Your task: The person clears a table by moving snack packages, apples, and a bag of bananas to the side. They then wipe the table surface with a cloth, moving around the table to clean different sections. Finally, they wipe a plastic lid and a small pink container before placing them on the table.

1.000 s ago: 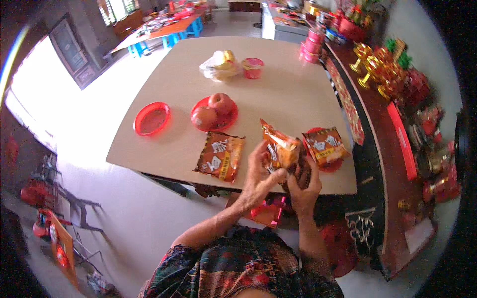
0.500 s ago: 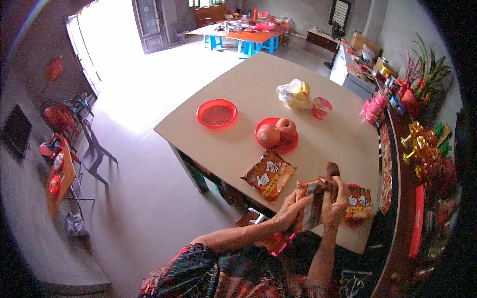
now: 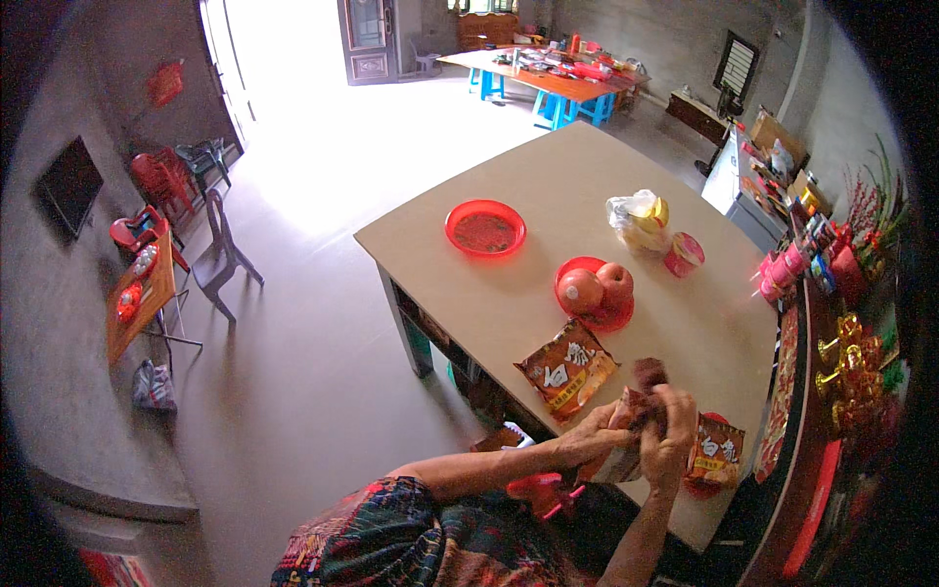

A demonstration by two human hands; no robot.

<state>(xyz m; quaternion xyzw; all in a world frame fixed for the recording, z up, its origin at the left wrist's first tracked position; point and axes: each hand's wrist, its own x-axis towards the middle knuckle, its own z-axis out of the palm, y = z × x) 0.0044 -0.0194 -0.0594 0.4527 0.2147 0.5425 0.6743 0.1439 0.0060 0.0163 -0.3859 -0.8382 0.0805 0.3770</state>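
Above the table's near edge, my left hand (image 3: 592, 438) is closed round the side of a brown packet (image 3: 619, 464). My right hand (image 3: 673, 430) is closed at its upper part, fingers bent and slightly blurred. A dark brown piece (image 3: 649, 373) sticks up past those fingers; whether it belongs to the packet I cannot tell. A brown and orange packet (image 3: 565, 372) with white print lies flat beyond my left hand. Another such packet (image 3: 717, 454) rests on a red plate, just right of my right hand. Two round reddish fruits (image 3: 580, 292) sit on another red plate (image 3: 611, 321).
On the beige table (image 3: 558, 186) are a round red tray (image 3: 486, 205), a plastic bag with yellow fruit (image 3: 638, 223) and a pink tub (image 3: 684, 254). A shelf with gold ornaments (image 3: 849, 367) runs along the right. A grey chair (image 3: 223, 259) stands on the left floor.
The view has shifted, so the table and its things appear farther right and slightly lower. My hands have drawn closer together on the packet, hiding more of its top.
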